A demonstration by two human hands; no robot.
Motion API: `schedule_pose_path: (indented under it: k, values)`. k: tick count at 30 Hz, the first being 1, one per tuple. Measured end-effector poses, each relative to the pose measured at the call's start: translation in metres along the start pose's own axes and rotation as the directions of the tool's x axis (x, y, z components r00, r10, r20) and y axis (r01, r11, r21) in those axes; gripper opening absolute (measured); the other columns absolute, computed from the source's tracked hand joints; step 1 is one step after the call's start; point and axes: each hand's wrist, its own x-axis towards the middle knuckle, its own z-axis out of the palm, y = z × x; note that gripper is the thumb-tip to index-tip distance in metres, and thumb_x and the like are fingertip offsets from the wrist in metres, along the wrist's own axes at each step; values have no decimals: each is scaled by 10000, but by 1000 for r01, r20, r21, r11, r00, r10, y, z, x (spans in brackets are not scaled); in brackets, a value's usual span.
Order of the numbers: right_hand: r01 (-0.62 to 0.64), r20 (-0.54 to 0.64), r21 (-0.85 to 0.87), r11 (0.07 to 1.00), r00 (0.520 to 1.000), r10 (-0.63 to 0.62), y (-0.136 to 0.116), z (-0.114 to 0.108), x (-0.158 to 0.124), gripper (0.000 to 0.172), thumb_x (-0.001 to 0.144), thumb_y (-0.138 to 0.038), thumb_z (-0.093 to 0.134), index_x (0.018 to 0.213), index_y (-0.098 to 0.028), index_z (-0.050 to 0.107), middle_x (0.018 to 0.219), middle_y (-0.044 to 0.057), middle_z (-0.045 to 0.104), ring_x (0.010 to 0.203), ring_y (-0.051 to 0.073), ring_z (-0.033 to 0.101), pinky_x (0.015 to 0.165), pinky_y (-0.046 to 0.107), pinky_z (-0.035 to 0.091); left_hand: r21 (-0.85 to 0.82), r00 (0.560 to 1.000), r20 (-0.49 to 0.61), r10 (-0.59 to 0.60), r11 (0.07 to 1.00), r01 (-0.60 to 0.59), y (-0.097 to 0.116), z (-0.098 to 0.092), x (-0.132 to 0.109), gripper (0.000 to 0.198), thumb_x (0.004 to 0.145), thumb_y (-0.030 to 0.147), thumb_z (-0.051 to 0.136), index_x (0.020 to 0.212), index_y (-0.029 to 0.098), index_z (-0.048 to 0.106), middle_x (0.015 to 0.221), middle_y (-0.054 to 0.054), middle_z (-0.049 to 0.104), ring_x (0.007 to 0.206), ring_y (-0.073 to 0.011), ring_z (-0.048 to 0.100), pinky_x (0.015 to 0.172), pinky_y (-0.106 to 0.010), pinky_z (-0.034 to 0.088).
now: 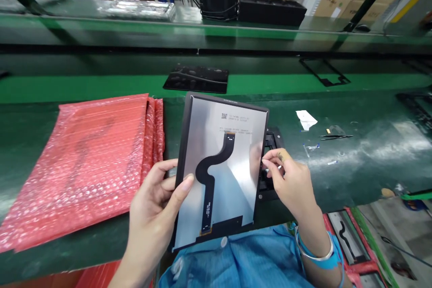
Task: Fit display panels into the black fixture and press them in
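Observation:
My left hand grips a tablet display panel by its left edge, thumb on the silvery back and fingers behind. The panel is tilted up toward me, with printed codes near its top. A black S-shaped flex cable runs down its back to a dark strip at the bottom. My right hand is closed in a pinch at the panel's right edge; whatever lies between the fingertips is too small to make out. Behind the panel, partly hidden, a black frame lies on the bench.
Red bubble-wrap bags are stacked at left. A dark glossy panel lies farther back. Tweezers, a white paper scrap and small bits lie at right. Another thin black frame is beyond them. A raised shelf spans the back.

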Motion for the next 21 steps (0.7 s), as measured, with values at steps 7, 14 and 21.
schedule_pose_path:
  k: [7,14,21]
  values:
    - [-173,277,334,927,958,79,1,-7,7,154,921,-358,444,818,-246,466,609,-17,624,491,139,577,539,262,441,-14,994,-80,-78,997,77,3,5,3,436,636,439,874,959,301,616,578,63,668,381,-170,607,344,-229,517]
    - [-417,115,85,905,906,407,68,-64,29,329,753,-576,474,810,-252,452,543,6,589,442,168,510,476,289,380,-182,950,-312,28,979,-89,16,0,18,522,531,296,937,957,247,639,618,57,709,448,-148,640,403,-181,543]
    - [-546,-153,-393,740,832,533,113,-88,42,128,743,-329,609,672,-223,597,481,23,539,449,169,435,505,309,244,-333,985,-153,-79,943,24,7,-3,27,574,527,270,934,1011,202,635,689,16,732,447,-125,619,434,-183,539]
